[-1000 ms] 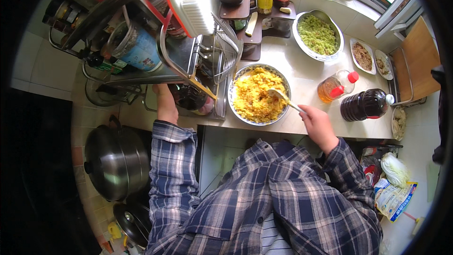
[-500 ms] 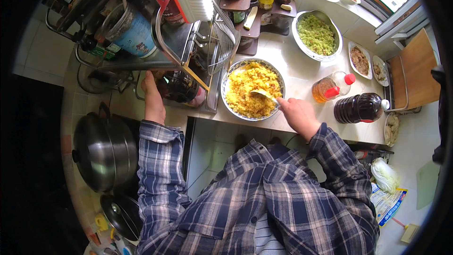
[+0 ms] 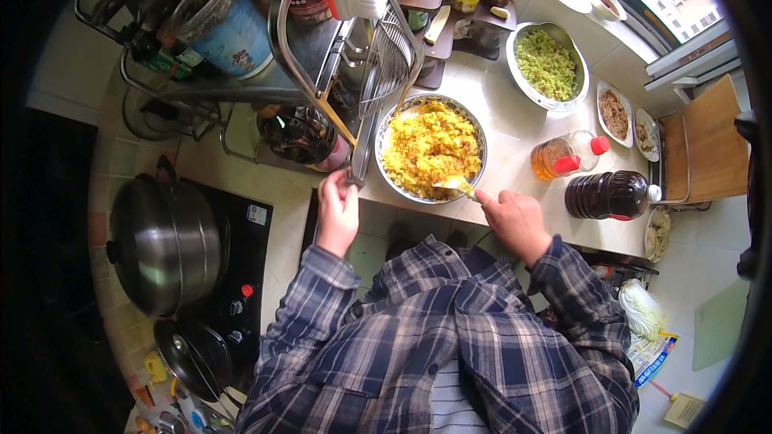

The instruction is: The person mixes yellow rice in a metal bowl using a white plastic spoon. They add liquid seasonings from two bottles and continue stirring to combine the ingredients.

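A patterned bowl (image 3: 381, 162) full of crumbly yellow food (image 3: 430, 141), which looks like scrambled egg, stands near the counter's front edge. My right hand (image 3: 516, 223) is closed around the handle of a spoon (image 3: 455, 185). The spoon's head rests at the near right side of the food, with yellow bits stuck on it. Left of the bowl, my left hand (image 3: 336, 213) has its fingers drawn together at the front foot of the metal rack (image 3: 342, 124). Whether the fingertips grip the foot or something small is hidden.
Behind the bowl stands a white basin (image 3: 512, 72) of chopped green vegetables. An oil bottle (image 3: 563, 157) and a dark bottle (image 3: 607, 195) lie to the right, near small plates (image 3: 601, 88). At left, a large steel pot (image 3: 165, 245) sits on the black stove (image 3: 249, 249).
My left hand has come out from beside the rack, moving right and nearer to the rack's front foot. My right hand has shifted the spoon toward the bowl's near rim.
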`<state>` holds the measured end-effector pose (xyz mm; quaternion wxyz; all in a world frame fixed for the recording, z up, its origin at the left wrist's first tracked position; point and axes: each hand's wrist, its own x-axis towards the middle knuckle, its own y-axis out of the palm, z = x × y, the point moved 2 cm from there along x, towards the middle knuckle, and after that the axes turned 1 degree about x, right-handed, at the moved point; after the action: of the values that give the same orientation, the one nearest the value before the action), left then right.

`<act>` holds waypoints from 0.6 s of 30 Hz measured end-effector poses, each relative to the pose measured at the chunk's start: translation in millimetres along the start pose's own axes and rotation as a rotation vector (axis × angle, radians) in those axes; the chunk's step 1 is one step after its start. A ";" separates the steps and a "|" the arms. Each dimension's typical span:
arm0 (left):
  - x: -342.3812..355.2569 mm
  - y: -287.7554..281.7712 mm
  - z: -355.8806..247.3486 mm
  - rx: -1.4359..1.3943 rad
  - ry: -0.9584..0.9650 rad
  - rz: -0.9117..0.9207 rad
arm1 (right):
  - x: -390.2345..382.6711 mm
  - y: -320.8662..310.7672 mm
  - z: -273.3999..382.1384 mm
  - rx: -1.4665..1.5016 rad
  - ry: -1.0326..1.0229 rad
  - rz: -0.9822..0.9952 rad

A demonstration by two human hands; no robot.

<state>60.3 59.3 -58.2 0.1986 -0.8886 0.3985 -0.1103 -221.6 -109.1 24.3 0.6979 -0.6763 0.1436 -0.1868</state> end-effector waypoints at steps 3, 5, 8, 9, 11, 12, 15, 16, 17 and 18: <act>20.5 12.7 -2.4 0.211 0.241 -0.085 | 7.5 18.6 6.0 -0.059 -0.100 -0.003; 28.1 16.3 0.5 0.089 0.148 -0.031 | 13.8 22.7 8.1 -0.089 -0.165 -0.037; 31.8 17.8 4.4 -0.033 -0.001 0.028 | 29.7 18.8 1.5 -0.114 -0.163 -0.123; 32.9 17.7 5.4 -0.026 0.008 0.032 | 37.4 18.7 -2.8 -0.128 -0.145 -0.145; 33.7 16.4 6.2 -0.011 0.016 0.038 | 55.5 17.6 -12.8 -0.154 -0.111 -0.187; 34.1 16.0 7.0 -0.018 0.002 0.045 | 65.5 18.7 -17.1 -0.130 -0.109 -0.213; 35.9 15.6 8.4 -0.030 -0.054 0.080 | 90.6 27.4 -20.8 -0.070 -0.048 -0.186; 35.7 15.1 8.4 -0.044 -0.027 0.105 | 93.6 30.5 -17.6 -0.069 -0.036 -0.161; 36.1 14.9 7.7 -0.047 -0.038 0.110 | 96.8 31.4 -13.8 -0.065 -0.025 -0.136; 36.3 14.8 6.9 -0.053 -0.042 0.110 | 99.6 32.3 -11.0 -0.069 0.024 -0.035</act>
<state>76.7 24.9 -69.6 0.1889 -0.8724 0.4453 -0.0700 -135.9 -163.8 -3.2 0.6692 -0.7000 0.1464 -0.2017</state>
